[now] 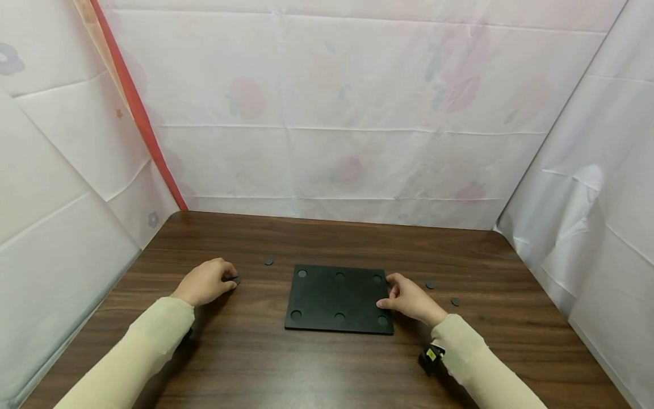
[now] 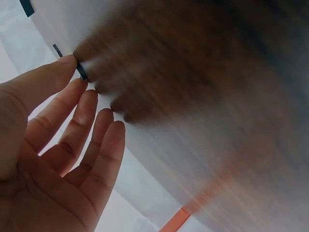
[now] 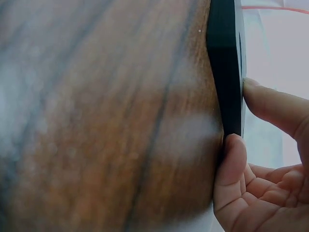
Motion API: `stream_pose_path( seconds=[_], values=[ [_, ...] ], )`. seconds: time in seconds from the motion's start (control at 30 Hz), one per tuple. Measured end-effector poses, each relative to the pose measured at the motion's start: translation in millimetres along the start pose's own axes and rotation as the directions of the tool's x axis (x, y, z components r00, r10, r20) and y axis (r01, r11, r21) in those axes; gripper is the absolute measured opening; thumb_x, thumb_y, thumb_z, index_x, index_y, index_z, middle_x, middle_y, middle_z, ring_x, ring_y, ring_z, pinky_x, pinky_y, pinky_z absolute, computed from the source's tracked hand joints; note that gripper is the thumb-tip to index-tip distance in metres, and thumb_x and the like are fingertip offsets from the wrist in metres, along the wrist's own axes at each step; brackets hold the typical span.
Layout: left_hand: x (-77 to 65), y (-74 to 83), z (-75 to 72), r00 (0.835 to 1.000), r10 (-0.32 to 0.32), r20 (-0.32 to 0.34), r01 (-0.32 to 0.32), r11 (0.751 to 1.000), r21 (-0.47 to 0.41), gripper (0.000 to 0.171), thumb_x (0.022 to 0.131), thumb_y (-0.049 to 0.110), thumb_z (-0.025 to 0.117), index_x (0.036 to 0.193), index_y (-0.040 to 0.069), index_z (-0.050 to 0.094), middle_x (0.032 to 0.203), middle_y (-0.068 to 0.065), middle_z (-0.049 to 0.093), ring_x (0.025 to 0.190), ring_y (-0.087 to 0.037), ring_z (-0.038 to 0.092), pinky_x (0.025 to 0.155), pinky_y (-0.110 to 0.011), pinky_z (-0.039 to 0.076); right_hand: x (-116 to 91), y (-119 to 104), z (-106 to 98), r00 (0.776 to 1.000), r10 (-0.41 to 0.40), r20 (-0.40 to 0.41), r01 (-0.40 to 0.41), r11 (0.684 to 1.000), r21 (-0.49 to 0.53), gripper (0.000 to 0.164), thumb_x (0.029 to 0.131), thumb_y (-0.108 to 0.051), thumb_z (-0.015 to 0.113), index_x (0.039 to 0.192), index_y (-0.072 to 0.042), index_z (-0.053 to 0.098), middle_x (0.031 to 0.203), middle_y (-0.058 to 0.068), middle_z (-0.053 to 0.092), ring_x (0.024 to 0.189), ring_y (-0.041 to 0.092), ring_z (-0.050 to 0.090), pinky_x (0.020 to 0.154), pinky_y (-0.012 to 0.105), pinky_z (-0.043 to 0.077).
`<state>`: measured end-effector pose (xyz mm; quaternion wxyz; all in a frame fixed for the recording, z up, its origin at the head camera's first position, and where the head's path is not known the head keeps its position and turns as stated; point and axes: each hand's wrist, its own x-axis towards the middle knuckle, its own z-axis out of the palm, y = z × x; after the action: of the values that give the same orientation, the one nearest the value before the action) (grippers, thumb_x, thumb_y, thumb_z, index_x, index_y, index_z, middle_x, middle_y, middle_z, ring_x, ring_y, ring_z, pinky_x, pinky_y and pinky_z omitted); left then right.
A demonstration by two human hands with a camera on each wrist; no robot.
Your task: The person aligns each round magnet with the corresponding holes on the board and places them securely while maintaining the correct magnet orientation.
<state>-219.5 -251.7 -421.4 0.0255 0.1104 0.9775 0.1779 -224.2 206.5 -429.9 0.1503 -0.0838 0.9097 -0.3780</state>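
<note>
On the left side of the table my left hand [image 1: 206, 281] pinches a small dark disc [image 1: 237, 280] between thumb and fingertips. The left wrist view shows the disc [image 2: 82, 72] edge-on at the thumb tip, close to the tabletop. A flat black board [image 1: 339, 295] with several round recesses lies in the middle. Its far-left recess [image 1: 302, 274] looks greyer than the others; I cannot tell whether a disc is in it. My right hand [image 1: 409, 298] holds the board's right edge, thumb on top. In the right wrist view, a fingertip [image 3: 235, 145] touches the board's side [image 3: 227, 82].
One loose dark disc [image 1: 268, 262] lies between the left hand and the board. Two more, a nearer disc [image 1: 455, 301] and a farther disc [image 1: 430, 284], lie right of the board. The brown wooden table [image 1: 245, 363] meets white curtains [image 1: 327, 142] at the back and sides.
</note>
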Motion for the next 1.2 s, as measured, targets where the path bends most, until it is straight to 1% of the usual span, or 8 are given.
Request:
stream_pose_path(
  seconds=[0.33,0.53,0.7,0.87,1.2],
  values=[
    [1.4,-2.3,2.2,1.0,0.009,-0.005,-0.009,1.0,0.006,0.015,0.086,0.014,0.073,0.098,0.006,0.07,0.094,-0.005,0.066,0.085,-0.02,0.064,0.077,-0.045,0.053,0.7,1.7,0.6,1.0,-0.009,0.0,0.009,1.0,0.011,0.068,0.086,-0.021,0.077,0.14,0.003,0.043,0.078,0.006,0.053,0.062,0.017,0.047,0.057,0.03,0.039],
    [1.9,-2.4,2.7,1.0,0.005,-0.001,-0.005,1.0,0.013,0.014,0.086,0.014,0.074,0.097,0.007,0.07,0.094,-0.005,0.066,0.084,-0.02,0.064,0.076,-0.045,0.053,1.8,2.2,0.3,1.0,0.001,0.014,-0.001,1.0,-0.009,0.07,0.086,-0.023,0.077,0.141,0.001,0.042,0.079,0.005,0.055,0.062,0.016,0.049,0.058,0.029,0.041],
    [2.2,-2.6,2.9,1.0,0.004,-0.004,-0.003,1.0,0.015,0.014,0.086,0.014,0.074,0.097,0.007,0.07,0.093,-0.004,0.066,0.084,-0.02,0.063,0.076,-0.045,0.053,2.5,2.6,0.4,1.0,0.0,0.011,0.001,1.0,-0.009,0.069,0.085,-0.022,0.077,0.14,0.001,0.043,0.079,0.005,0.054,0.062,0.016,0.049,0.058,0.029,0.041],
    [2.8,-3.6,3.5,1.0,0.009,-0.004,-0.009,1.0,0.007,0.013,0.086,0.014,0.074,0.096,0.008,0.07,0.092,-0.003,0.065,0.083,-0.019,0.063,0.075,-0.044,0.053,2.3,3.9,1.2,1.0,-0.006,-0.004,0.006,1.0,-0.001,0.068,0.085,-0.021,0.078,0.139,0.002,0.044,0.078,0.005,0.054,0.062,0.017,0.048,0.058,0.03,0.04],
    [2.3,-1.3,-0.1,1.0,0.004,0.008,-0.004,0.999,-0.032,0.013,0.087,0.016,0.073,0.097,0.009,0.07,0.092,-0.004,0.069,0.083,-0.018,0.063,0.073,-0.042,0.053,4.1,5.5,1.2,1.0,-0.014,-0.005,0.014,1.0,-0.007,0.069,0.085,-0.022,0.078,0.139,0.001,0.044,0.078,0.005,0.054,0.063,0.017,0.048,0.058,0.03,0.04]
  ],
)
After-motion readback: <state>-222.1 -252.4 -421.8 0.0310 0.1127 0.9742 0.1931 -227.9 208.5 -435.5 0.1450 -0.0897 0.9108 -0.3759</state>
